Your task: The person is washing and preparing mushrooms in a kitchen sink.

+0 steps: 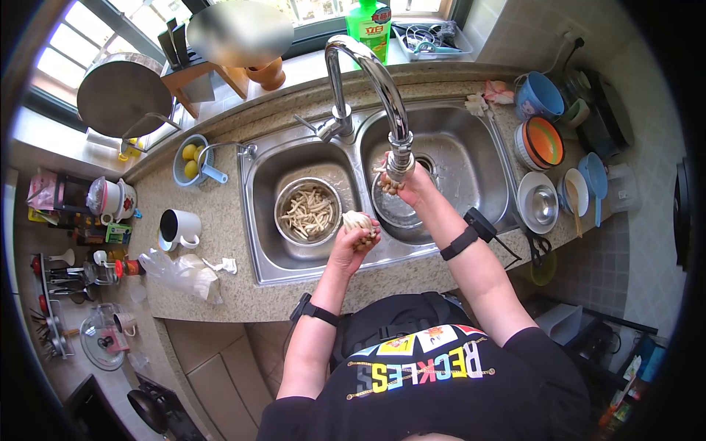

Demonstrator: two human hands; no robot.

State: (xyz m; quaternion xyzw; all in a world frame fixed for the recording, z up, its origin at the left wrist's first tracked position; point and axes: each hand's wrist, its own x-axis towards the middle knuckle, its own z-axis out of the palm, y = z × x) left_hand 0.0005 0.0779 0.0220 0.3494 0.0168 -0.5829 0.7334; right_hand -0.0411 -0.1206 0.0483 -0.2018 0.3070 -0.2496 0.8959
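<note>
My left hand (356,246) is closed around a bunch of pale mushrooms (358,222), above the divider between the two sink basins. Under the spout of the chrome faucet (399,143), my right hand (415,185) has its fingers round some small brownish-white mushroom pieces (387,184); the faucet head partly hides them. Below that hand, a metal bowl (393,213) rests in the right basin (471,173). A second metal bowl (280,220) stands in the left basin (268,173) and holds many cut pale mushroom stems (309,213).
Left of the sink are a blue colander (179,173) with yellow fruit, a white mug (190,226) and a plastic bag (195,278). Stacked bowls (543,143), plates (526,195) and scissors (540,246) sit at the right. A green bottle (368,33) stands behind the faucet.
</note>
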